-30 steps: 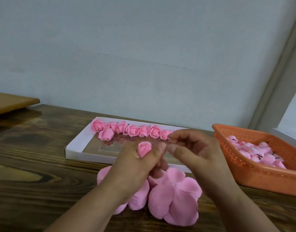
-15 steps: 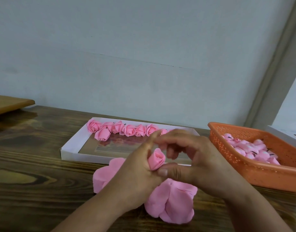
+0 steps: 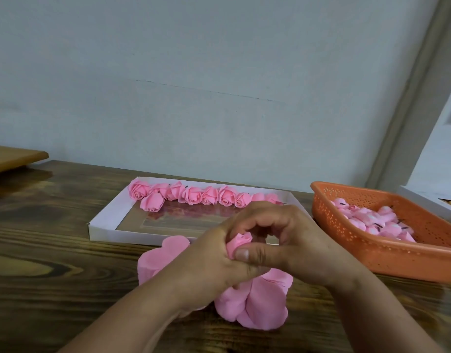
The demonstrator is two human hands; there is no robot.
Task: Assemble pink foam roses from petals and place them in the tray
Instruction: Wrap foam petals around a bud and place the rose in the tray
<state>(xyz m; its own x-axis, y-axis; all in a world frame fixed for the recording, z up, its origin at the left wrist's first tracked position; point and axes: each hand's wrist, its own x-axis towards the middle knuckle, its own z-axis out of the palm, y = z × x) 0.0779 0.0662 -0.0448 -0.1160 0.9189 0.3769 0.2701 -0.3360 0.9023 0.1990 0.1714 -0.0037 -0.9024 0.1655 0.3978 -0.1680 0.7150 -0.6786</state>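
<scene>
Left hand [image 3: 206, 266] and right hand [image 3: 290, 240] both curled tight, pinching rosebud [image 3: 238, 242] above loose petals [image 3: 260, 301].

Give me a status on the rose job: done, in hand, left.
Done: a row of finished roses lies along the far side of the white tray. In hand: the left hand and right hand both grip one rosebud, still small. Left: loose petals on the table and a pile of cores in the orange basket; most of the tray is unfilled.
</scene>
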